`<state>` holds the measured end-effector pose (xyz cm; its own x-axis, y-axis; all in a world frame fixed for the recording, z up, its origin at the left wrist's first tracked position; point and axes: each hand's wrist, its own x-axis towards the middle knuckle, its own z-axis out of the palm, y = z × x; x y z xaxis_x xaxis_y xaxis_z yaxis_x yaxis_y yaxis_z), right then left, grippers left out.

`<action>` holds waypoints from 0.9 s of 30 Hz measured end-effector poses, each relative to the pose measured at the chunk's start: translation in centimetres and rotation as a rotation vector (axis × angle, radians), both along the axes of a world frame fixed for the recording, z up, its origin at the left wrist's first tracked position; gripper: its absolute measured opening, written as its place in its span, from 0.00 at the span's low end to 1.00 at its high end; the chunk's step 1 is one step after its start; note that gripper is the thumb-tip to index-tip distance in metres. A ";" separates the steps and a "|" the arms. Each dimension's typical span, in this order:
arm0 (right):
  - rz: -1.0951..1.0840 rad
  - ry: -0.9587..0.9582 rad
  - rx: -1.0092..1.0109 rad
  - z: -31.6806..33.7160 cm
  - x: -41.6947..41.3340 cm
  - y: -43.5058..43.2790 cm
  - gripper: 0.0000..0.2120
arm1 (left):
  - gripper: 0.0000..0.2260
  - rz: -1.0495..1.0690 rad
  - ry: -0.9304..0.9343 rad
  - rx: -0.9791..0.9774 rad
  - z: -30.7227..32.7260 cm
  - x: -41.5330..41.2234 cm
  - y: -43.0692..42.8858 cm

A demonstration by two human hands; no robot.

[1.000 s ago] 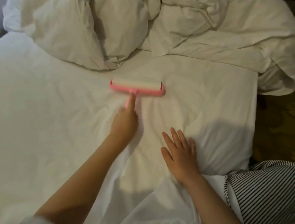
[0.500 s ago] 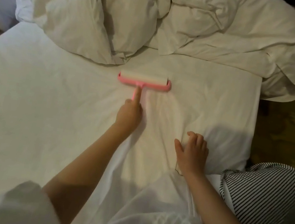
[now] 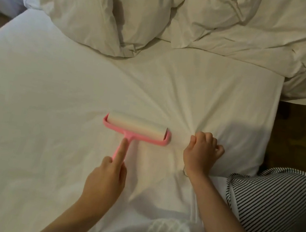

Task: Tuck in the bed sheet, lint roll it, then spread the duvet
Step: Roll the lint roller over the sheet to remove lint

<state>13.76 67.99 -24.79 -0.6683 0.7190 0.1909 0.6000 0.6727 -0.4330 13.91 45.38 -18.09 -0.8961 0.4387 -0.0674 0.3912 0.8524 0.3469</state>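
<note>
Underneath everything, the white sheet [image 3: 49,97] is lying spread, with the duvet [image 3: 235,28] heaping at its far end. Mid-sheet, the pink roller [image 3: 136,128] is resting; the left hand [image 3: 105,181] is gripping its handle, index finger lying along it. Just beside the roller, the right hand [image 3: 201,155] is clutching bunched sheet in curled fingers.

Found lint roller [image 3: 136,130] drawn back from duvet [image 3: 225,26] edge to mid-sheet, now well apart from duvet and just beside right hand [image 3: 202,152]. Noted left hand [image 3: 105,181] pulled back with handle. Recorded right hand gone from flat with fingers spread, through half-curled, to fist gripping bunched bed sheet [image 3: 47,107]. Observed fresh creases fanning out from that grip.
</note>
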 end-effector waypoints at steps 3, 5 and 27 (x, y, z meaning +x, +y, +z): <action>-0.043 0.053 -0.033 0.1 -0.2 0.1 0.07 | 0.31 0.046 0.031 -0.057 1.2 -3.8 4.5; -0.061 0.075 -0.048 0.1 -0.3 0.3 0.07 | 0.29 0.048 0.040 -0.045 0.4 -8.9 8.1; 0.324 -0.104 -0.067 0.1 1.0 1.0 0.29 | 0.28 -0.050 0.055 -0.125 1.1 -14.3 11.1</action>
